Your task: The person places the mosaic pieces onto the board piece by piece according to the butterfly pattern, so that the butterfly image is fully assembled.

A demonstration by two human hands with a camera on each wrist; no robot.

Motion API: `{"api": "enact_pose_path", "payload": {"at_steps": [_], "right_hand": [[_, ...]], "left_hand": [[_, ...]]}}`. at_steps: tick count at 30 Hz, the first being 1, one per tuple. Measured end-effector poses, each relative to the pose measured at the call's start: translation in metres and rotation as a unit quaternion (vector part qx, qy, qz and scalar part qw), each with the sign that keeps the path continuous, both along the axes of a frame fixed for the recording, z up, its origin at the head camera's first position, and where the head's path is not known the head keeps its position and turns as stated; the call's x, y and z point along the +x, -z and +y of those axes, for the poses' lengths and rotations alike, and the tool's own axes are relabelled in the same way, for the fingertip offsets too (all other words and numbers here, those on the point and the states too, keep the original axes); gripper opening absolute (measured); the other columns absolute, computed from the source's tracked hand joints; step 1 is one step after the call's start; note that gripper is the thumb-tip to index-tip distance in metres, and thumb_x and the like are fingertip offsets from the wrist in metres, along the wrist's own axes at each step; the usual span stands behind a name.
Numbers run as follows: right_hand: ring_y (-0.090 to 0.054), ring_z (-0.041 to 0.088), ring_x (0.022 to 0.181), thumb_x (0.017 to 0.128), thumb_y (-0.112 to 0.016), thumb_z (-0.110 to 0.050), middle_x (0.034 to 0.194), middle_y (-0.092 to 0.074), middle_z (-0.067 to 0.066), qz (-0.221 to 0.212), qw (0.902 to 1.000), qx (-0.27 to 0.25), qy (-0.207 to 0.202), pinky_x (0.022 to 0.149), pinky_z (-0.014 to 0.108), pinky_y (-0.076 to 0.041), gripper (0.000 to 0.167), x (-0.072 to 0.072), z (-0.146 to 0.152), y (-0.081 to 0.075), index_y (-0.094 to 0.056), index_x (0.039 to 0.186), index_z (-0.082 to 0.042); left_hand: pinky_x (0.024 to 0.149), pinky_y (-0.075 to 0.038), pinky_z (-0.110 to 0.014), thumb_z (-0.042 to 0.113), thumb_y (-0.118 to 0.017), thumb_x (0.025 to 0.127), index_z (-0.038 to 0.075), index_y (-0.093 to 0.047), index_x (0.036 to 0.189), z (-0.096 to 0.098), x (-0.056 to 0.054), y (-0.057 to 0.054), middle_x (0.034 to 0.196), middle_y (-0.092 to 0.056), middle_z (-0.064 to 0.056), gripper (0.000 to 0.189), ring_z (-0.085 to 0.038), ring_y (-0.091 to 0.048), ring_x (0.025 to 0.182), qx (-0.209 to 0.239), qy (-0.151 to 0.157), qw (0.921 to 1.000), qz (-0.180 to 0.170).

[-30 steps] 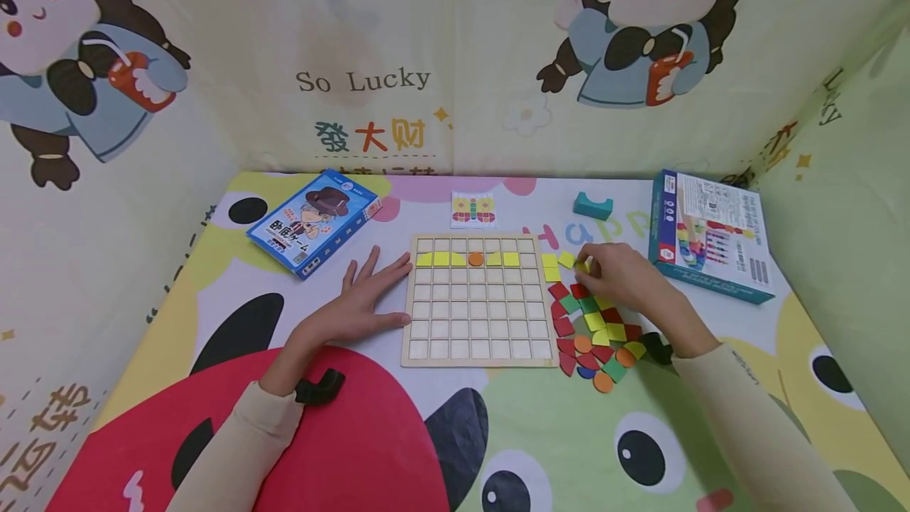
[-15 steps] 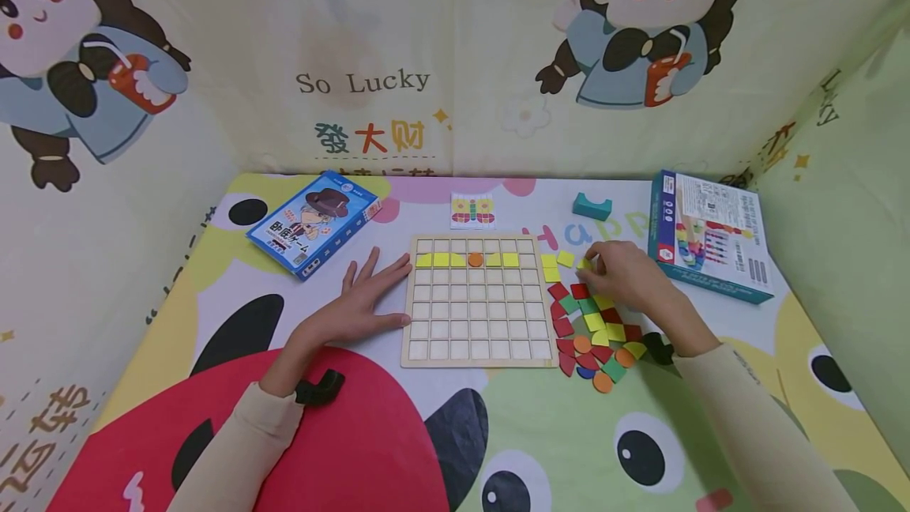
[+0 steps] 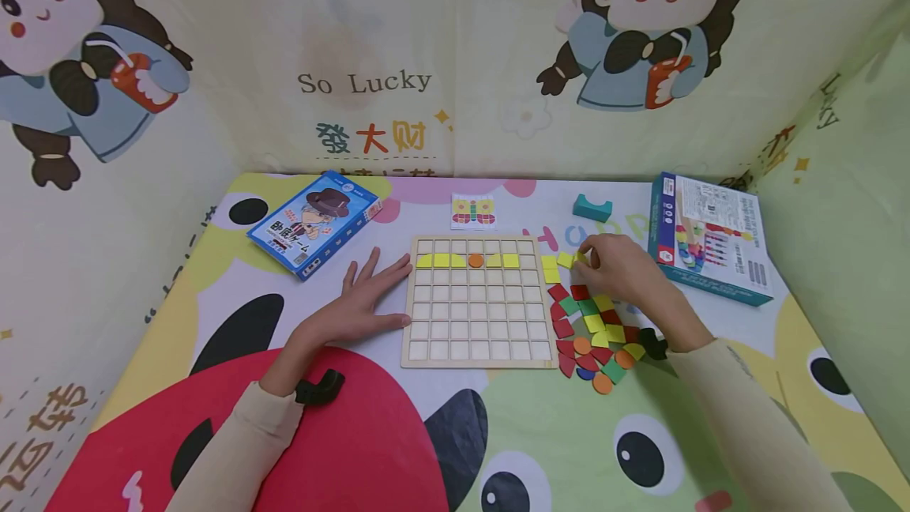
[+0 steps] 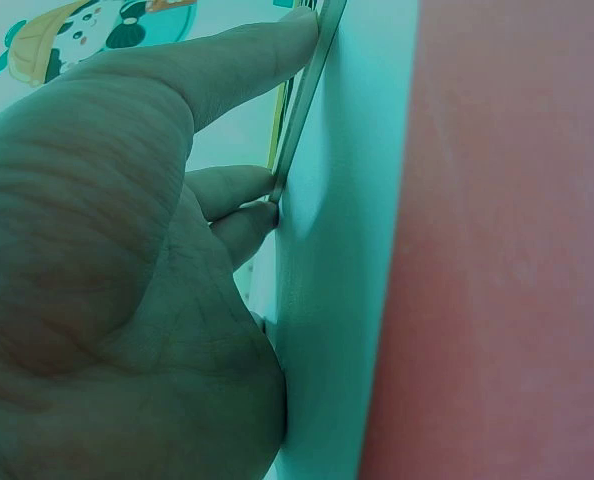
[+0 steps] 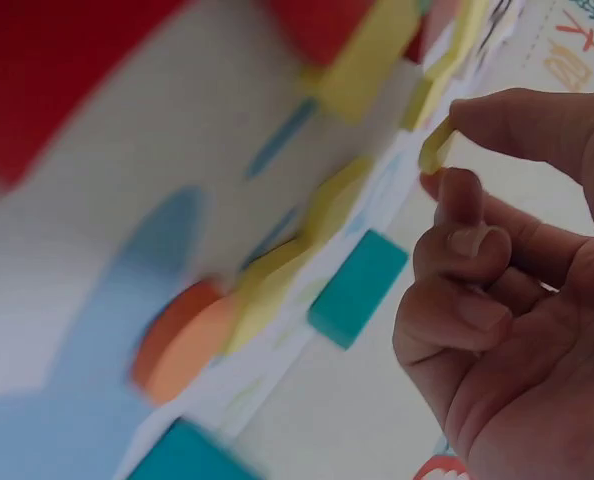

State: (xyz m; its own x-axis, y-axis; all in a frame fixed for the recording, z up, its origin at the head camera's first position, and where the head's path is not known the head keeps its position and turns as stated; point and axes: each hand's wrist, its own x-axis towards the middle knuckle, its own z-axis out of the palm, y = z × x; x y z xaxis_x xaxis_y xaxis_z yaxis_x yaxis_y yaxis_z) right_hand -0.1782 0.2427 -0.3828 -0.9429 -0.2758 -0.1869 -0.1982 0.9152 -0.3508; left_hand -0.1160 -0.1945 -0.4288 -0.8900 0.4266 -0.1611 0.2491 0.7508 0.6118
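A square wooden grid board [image 3: 458, 311] lies mid-table, with one row near its far edge holding several yellow pieces [image 3: 441, 260] and an orange disc [image 3: 475, 260]. Against the board's left edge rest the thumb and fingertips of my left hand [image 3: 355, 306], fingers spread; the left wrist view shows them along that edge. To the right of the board, my right hand [image 3: 622, 271] pinches a small yellow tile [image 5: 437, 146] between thumb and index finger, the other fingers curled. Below that hand lies a pile of loose red, green, yellow, orange and blue pieces [image 3: 593, 323].
Beyond the board stands a butterfly picture card [image 3: 472, 212]. A blue game box [image 3: 313, 224] lies at back left, a teal arch block [image 3: 593, 208] and another box [image 3: 714, 235] at back right. Several yellow squares [image 3: 550, 268] sit beside the board's right edge.
My right hand has shifted slightly away from me and to the left, still pinching the yellow tile. My left hand and the pieces on the board have stayed put.
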Motion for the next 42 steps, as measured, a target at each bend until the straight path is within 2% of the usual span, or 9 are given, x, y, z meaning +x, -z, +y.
{"api": "enact_pose_path", "payload": {"at_steps": [8,12,20,23,34,39,42], "right_hand": [[-0.057,0.020,0.076,0.097,-0.074,-0.025,0.086,-0.067,0.007,0.032,0.9977,-0.017,-0.057,0.063,0.027,-0.049,0.037,-0.005,-0.041,0.002,-0.073,0.126,-0.002],[-0.057,0.020,0.076,0.097,-0.075,-0.026,0.084,-0.068,0.006,0.044,0.9964,-0.011,-0.072,0.065,0.029,-0.049,0.035,-0.009,-0.055,0.006,-0.074,0.123,-0.003],[-0.064,0.025,0.094,0.098,-0.076,-0.022,0.106,-0.075,0.014,0.056,0.9942,-0.015,-0.090,0.087,0.042,-0.062,0.032,-0.009,-0.063,0.011,-0.075,0.122,-0.001],[-0.064,0.027,0.098,0.098,-0.076,-0.020,0.110,-0.074,0.015,0.055,0.9938,-0.025,-0.093,0.089,0.042,-0.062,0.031,-0.008,-0.063,0.011,-0.075,0.122,-0.001],[-0.064,0.024,0.097,0.098,-0.077,-0.017,0.110,-0.072,0.014,0.056,0.9920,-0.021,-0.111,0.080,0.034,-0.062,0.034,-0.001,-0.065,0.009,-0.075,0.128,-0.002],[-0.064,0.023,0.089,0.098,-0.074,-0.014,0.102,-0.075,0.013,0.057,0.9912,-0.040,-0.112,0.068,0.028,-0.055,0.032,-0.004,-0.056,0.004,-0.074,0.127,0.001],[-0.060,0.021,0.083,0.099,-0.073,-0.013,0.102,-0.074,0.012,0.051,0.9926,-0.050,-0.098,0.064,0.025,-0.051,0.034,-0.006,-0.047,0.000,-0.072,0.129,0.001]], "left_hand": [[0.128,0.015,-0.071,0.047,-0.080,0.089,0.026,-0.029,0.169,0.000,0.000,0.000,0.180,-0.019,-0.001,0.097,-0.040,0.013,0.167,0.003,0.000,1.0000,0.000],[0.129,0.015,-0.071,0.047,-0.079,0.089,0.026,-0.029,0.169,0.001,-0.001,0.001,0.180,-0.019,-0.001,0.097,-0.040,0.013,0.167,0.005,0.002,1.0000,0.001],[0.129,0.015,-0.070,0.047,-0.079,0.089,0.026,-0.030,0.169,0.003,-0.002,0.000,0.180,-0.020,-0.001,0.096,-0.040,0.013,0.167,0.001,0.005,1.0000,0.004],[0.129,0.015,-0.070,0.048,-0.078,0.089,0.026,-0.029,0.169,0.003,-0.002,0.000,0.180,-0.019,-0.001,0.096,-0.040,0.013,0.167,-0.002,0.005,1.0000,0.005],[0.129,0.015,-0.071,0.047,-0.079,0.089,0.026,-0.030,0.169,-0.001,-0.001,0.001,0.180,-0.019,-0.001,0.096,-0.040,0.013,0.167,-0.003,0.001,1.0000,0.004],[0.129,0.015,-0.071,0.047,-0.079,0.089,0.026,-0.030,0.169,-0.001,-0.001,0.002,0.180,-0.020,-0.001,0.096,-0.040,0.013,0.167,0.001,0.000,1.0000,0.003],[0.129,0.016,-0.071,0.047,-0.079,0.089,0.026,-0.030,0.169,-0.001,-0.001,0.002,0.180,-0.020,-0.001,0.096,-0.040,0.013,0.167,0.003,-0.001,1.0000,0.002]]}}
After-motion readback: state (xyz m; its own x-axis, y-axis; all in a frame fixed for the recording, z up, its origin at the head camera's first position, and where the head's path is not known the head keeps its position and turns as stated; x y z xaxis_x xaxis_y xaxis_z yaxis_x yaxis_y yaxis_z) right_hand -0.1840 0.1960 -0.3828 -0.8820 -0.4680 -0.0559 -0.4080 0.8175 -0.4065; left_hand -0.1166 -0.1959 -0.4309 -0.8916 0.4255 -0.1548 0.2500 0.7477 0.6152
